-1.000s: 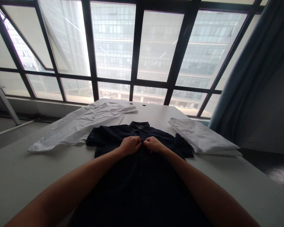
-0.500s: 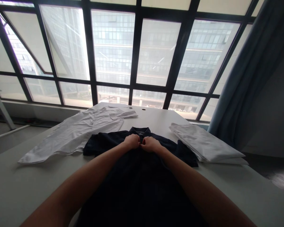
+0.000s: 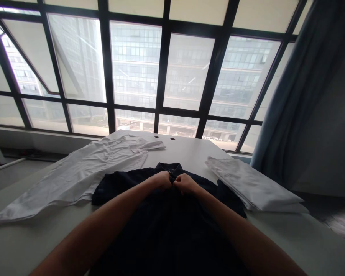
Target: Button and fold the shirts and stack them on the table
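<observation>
Head view: my left hand [image 3: 161,181] and my right hand [image 3: 186,184] are clenched, pinching the placket [image 3: 172,178] of navy polo shirt [image 3: 161,226], which lies flat on white table [image 3: 184,153], between spread white shirt [image 3: 83,180] and folded white cloth [image 3: 253,188].

Dark navy short-sleeved polo shirt [image 3: 166,226], flat and face up, collar [image 3: 168,167] at the far end with a small label inside, sleeves [image 3: 102,193] spread to either side, hem running out of view (any buttons too dark to make out).
</observation>
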The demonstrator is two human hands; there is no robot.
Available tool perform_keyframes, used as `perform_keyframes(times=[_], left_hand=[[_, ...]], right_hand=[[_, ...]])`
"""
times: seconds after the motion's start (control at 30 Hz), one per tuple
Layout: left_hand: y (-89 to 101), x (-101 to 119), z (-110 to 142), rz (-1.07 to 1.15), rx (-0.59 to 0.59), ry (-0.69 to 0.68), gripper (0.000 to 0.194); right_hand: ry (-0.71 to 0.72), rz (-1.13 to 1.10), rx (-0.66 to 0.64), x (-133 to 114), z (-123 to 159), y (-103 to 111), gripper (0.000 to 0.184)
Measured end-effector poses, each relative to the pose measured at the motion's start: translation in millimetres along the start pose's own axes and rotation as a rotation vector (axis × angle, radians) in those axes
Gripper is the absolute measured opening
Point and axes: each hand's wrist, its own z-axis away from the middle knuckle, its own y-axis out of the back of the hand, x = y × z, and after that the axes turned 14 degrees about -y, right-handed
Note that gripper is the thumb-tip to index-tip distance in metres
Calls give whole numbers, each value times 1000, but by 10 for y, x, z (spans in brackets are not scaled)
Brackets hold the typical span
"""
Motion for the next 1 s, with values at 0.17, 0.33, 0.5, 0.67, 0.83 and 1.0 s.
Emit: perform_keyframes(times=[0.17,0.33,0.5,0.67,0.83,1.0], left_hand=[[-49,-88,-19,333,70,44,24],[-228,-259,9,572,156,-137,25],[-289,-317,43,641,206,-197,22],[-299,-297,32,627,230,-175,25],[-299,-293,22,650,222,-162,24],[-298,-313,22,653,205,-173,28]], right_hand=[[36,-313,-16,45,82,-93,5],[93,-443,-43,158,122,-133,8],[150,-441,-39,209,92,-171,11],[192,-409,20,225,92,-201,9],[210,-389,88,231,126,-212,7],[241,-420,94,230,153,-209,11]])
